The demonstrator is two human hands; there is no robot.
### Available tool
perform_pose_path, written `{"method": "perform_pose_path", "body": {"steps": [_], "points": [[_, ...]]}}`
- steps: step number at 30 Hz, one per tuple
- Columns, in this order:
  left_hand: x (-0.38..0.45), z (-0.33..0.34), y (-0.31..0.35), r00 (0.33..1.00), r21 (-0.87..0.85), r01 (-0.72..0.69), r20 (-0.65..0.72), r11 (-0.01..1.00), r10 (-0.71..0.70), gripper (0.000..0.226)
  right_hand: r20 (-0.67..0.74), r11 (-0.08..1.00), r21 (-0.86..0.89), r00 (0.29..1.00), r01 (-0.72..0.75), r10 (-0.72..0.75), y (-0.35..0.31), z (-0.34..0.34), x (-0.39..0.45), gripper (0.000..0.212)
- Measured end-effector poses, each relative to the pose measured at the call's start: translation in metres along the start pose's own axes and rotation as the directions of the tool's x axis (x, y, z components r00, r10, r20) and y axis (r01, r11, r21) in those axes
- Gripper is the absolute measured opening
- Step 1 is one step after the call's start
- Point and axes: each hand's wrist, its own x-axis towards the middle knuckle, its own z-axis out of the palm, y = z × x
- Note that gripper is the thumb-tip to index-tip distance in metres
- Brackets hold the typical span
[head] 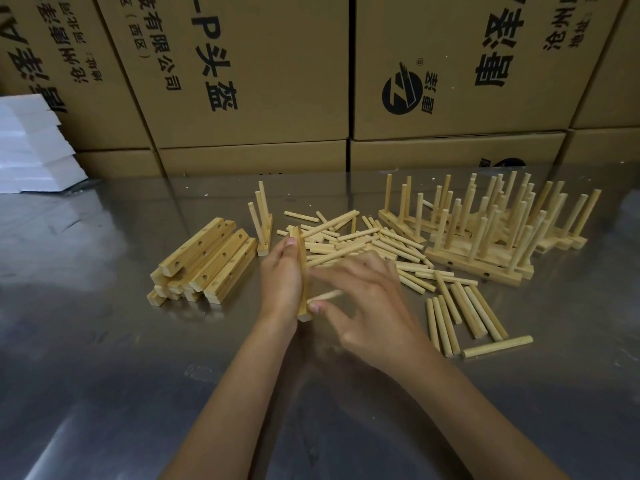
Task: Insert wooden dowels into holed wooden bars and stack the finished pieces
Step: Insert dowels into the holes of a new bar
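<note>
My left hand (281,278) grips a holed wooden bar (302,271) held on edge above the steel table (104,358). My right hand (360,303) pinches a short dowel (325,295) whose tip meets the bar's side near its lower end. Left of my hands lies a stack of empty holed bars (204,261). One bar with three upright dowels (263,223) stands just behind my left hand. Loose dowels (377,247) are strewn across the middle. Finished pieces with upright dowels (491,230) are piled at the right.
Brown cardboard boxes (242,81) with printed characters form a wall along the table's far edge. White foam blocks (31,147) are stacked at the far left. Several dowels (464,317) lie side by side near my right hand, one thicker dowel (497,346) in front.
</note>
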Motion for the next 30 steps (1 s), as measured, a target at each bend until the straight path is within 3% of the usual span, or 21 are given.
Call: {"method": "perform_pose_path", "body": {"steps": [2, 4, 6, 8, 11, 14, 19, 24, 30], "points": [[0.005, -0.005, -0.001, 0.998, 0.005, 0.055, 0.002, 0.998, -0.055, 0.031, -0.135, 0.999, -0.053, 0.991, 0.002, -0.009, -0.005, 0.001, 0.002, 0.043], [0.012, -0.011, -0.001, 0.987, -0.054, 0.156, -0.024, 0.986, -0.157, 0.033, -0.311, 1.0, 0.016, 0.95, -0.019, 0.023, -0.008, 0.001, 0.001, 0.041], [0.018, -0.018, 0.0, 0.972, -0.079, 0.233, -0.017, 0.969, -0.235, 0.032, -0.358, 0.988, 0.133, 0.925, -0.084, 0.127, -0.007, 0.002, -0.001, 0.036], [0.021, -0.025, 0.002, 0.964, -0.057, 0.26, -0.046, 0.964, -0.263, 0.03, -0.227, 0.947, 0.252, 0.939, -0.199, 0.258, -0.008, 0.006, -0.004, 0.035], [0.029, -0.037, 0.002, 0.962, 0.1, 0.256, -0.122, 0.962, -0.243, 0.033, -0.076, 0.953, 0.21, 0.968, -0.219, 0.239, -0.008, 0.017, -0.008, 0.032], [0.035, -0.05, 0.005, 0.955, 0.156, 0.257, -0.193, 0.954, -0.226, 0.037, -0.047, 0.964, 0.19, 0.979, -0.185, 0.197, -0.006, 0.022, -0.009, 0.031], [0.037, -0.056, 0.006, 0.954, 0.182, 0.295, -0.112, 0.938, -0.279, 0.025, 0.064, 0.964, 0.188, 0.982, -0.189, 0.18, -0.008, 0.031, -0.012, 0.036], [0.037, -0.061, 0.005, 0.986, 0.415, 0.15, -0.125, 0.897, -0.107, 0.029, 0.218, 0.98, 0.164, 0.973, -0.113, 0.075, -0.021, 0.047, -0.016, 0.046], [0.037, -0.065, 0.006, 0.985, 0.493, 0.169, -0.112, 0.854, -0.13, 0.028, 0.196, 0.961, 0.246, 0.978, -0.124, 0.076, -0.032, 0.057, -0.012, 0.037]]}}
